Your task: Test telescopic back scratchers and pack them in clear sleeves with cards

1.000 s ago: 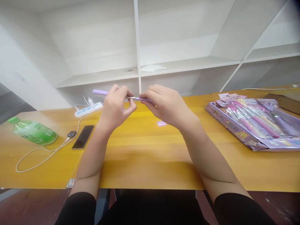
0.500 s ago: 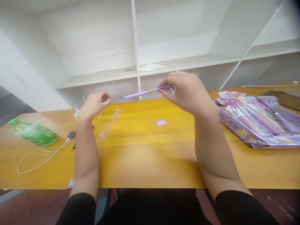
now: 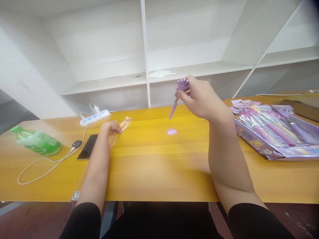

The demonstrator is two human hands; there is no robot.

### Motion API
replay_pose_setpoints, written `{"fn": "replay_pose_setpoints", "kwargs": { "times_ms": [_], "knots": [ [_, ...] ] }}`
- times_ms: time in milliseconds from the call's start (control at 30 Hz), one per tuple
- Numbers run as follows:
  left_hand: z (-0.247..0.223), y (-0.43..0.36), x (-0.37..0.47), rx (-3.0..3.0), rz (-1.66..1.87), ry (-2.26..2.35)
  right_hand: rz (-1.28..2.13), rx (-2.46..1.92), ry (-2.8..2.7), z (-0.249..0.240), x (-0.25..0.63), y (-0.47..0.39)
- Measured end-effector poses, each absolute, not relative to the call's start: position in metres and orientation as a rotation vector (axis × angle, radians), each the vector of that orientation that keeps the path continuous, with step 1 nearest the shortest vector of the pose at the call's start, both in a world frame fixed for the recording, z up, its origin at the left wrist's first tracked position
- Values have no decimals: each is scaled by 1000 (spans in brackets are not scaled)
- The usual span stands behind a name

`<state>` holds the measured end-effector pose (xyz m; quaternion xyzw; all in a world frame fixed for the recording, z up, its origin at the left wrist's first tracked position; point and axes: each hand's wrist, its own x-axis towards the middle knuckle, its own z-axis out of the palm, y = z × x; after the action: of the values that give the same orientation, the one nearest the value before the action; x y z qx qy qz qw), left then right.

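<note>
Raised over the table, my right hand (image 3: 196,98) is closed in a pinch around a purple back scratcher (image 3: 173,110). Its hand-shaped head with pale tips points up, and its handle slants down toward the table. My left hand (image 3: 112,126) is down on the table at a clear plastic sleeve (image 3: 125,123), its fingers closed at the sleeve's edge; the thumb is partly hidden. A small purple-and-white card (image 3: 171,131) lies flat on the wood below the scratcher.
At right stands a printed purple box (image 3: 259,145) with several packaged scratchers (image 3: 276,127). On the left lie a green bottle (image 3: 37,141), a phone (image 3: 87,147), a white cable (image 3: 37,161) and a power strip (image 3: 93,118). White shelving (image 3: 146,43) rises behind.
My left hand has come down and right onto the plastic sleeve. The scratcher has swung from nearly level to upright, head up, in my right hand.
</note>
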<state>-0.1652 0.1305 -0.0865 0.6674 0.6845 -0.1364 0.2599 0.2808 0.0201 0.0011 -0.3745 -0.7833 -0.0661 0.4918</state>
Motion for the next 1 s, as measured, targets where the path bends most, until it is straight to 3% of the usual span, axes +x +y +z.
{"fn": "replay_pose_setpoints", "kwargs": {
  "times_ms": [133, 333, 467, 733, 900, 1000],
  "knots": [
    [-65, 122, -164, 1920, 25, 1695, -83, -943, -1871, -2, 272, 19],
    [-9, 82, -123, 2031, 915, 1370, -73, -803, -1858, -3, 241, 14],
    [9, 51, -81, 1859, 1559, 908, -43, -695, -1861, -5, 215, 10],
    [9, 12, -42, 1764, 2043, 835, 781, -827, -1980, 15, 197, -35],
    [16, 6, -46, 1644, 2193, 703, 979, -798, -1904, 21, 200, -40],
    [21, 5, -54, 1768, 1995, 607, 1011, -754, -1801, 21, 201, -35]
  ]
}}
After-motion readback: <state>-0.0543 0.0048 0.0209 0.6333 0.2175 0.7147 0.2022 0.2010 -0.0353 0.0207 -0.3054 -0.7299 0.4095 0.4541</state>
